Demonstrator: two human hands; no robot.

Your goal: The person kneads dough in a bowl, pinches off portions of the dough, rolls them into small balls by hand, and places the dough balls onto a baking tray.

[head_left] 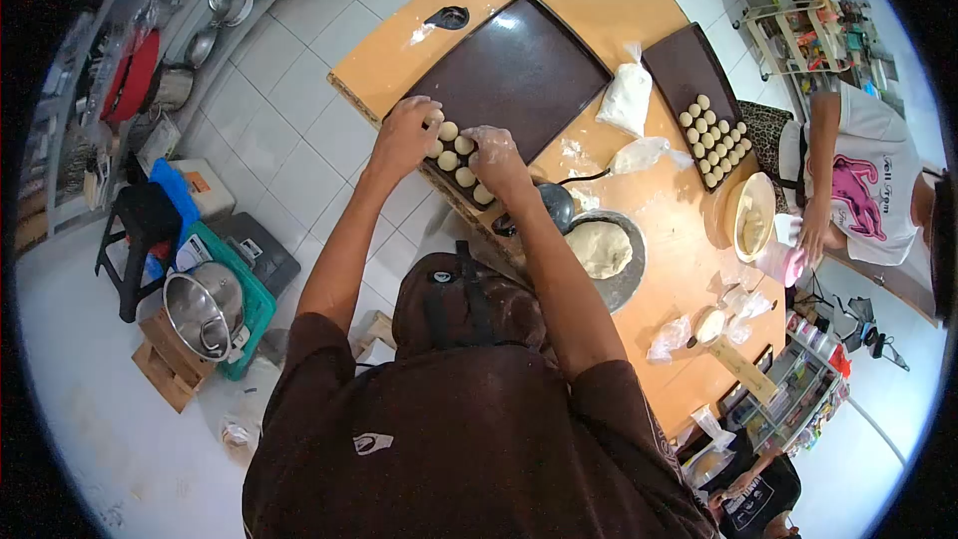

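My left hand [405, 137] is curled at the near left corner of a large dark baking tray [509, 70], its fingers closed round a small pale dough ball [434, 117]. My right hand [499, 160], dusted with flour, has its fingertips closed against another dough ball [465, 144]. Several round balls sit in short rows between and below the hands, along the tray's near edge; one [466, 177] lies just below the right hand. By my right forearm stands a metal bowl [636, 274] with a big lump of dough [599, 248]. A dark round kitchen scale [555, 206] is partly hidden by that forearm.
A second tray [689, 65] holds several dough balls. Nearby are a bag of flour [627, 100] and a yellow bowl [743, 230]. A co-worker [868, 170] stands at the table's right; another person [758, 489] is at lower right. Shelves [200, 30] line the left.
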